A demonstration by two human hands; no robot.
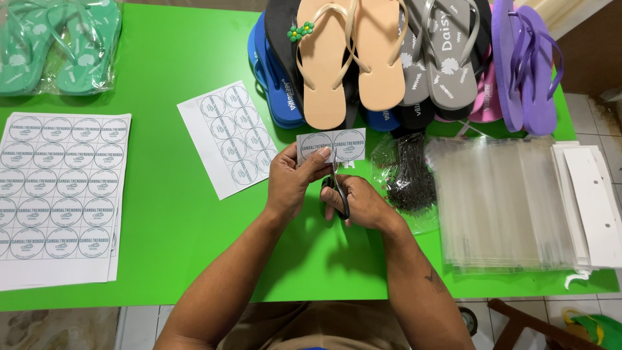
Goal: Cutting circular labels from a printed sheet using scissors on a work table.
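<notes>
white label strip (331,145) pinched by left hand (293,179) fingers; right hand (357,204) fingers clamped on scissors (336,186).

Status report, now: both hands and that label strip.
Left hand pinching the two-label paper strip. Right hand gripping black-handled scissors, blades at the strip's middle, between the labels. Nothing in the way; cut label sheet lies just left.

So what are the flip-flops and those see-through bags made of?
The flip-flops look like matte foam rubber: thick, flat soles with a dull surface. The bags look like thin glossy plastic, since they are see-through and shine. I can't be certain from looks alone.
</notes>
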